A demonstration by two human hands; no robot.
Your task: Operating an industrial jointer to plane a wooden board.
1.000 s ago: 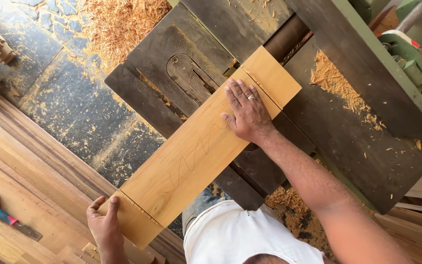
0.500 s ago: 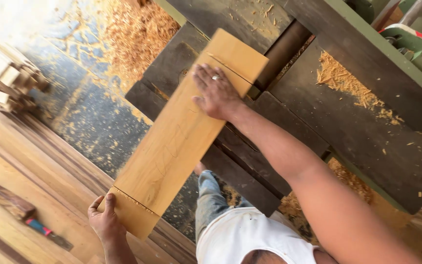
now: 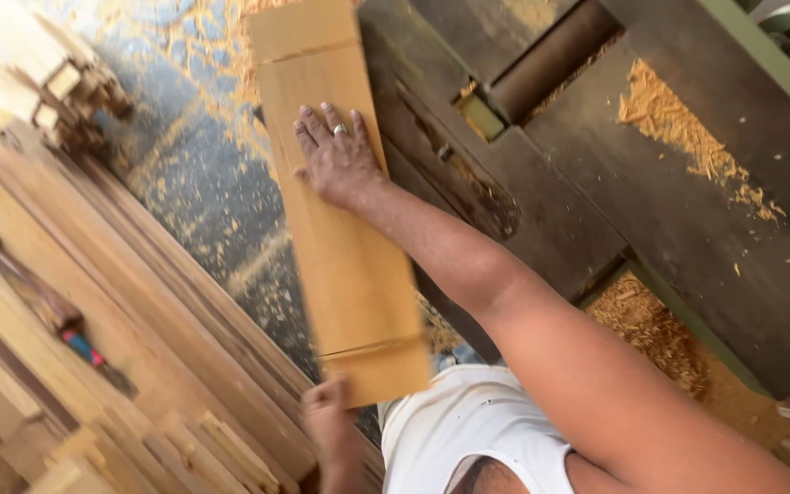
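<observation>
A long light-brown wooden board (image 3: pixel 349 274) with a sawn line near each end points away from me, left of the dark planer table (image 3: pixel 688 238). My right hand (image 3: pixel 336 157), a ring on one finger, lies flat on the board's upper half with fingers spread and the thumb at its left edge. My left hand (image 3: pixel 326 419), blurred, grips the board's near end from below. The far end of the board hangs over the floor.
The planer's cutter roller (image 3: pixel 550 59) lies in a slot of the table, with wood shavings (image 3: pixel 688 137) on the table and the floor. Long planks (image 3: pixel 139 320) lean at the left, small wood blocks (image 3: pixel 57 82) are piled top left, and a tool with a red and blue handle (image 3: pixel 80 343) rests on the planks.
The board has swung off the planer table to the left, over the floor. My right hand stayed on top of it and my left hand kept the near end.
</observation>
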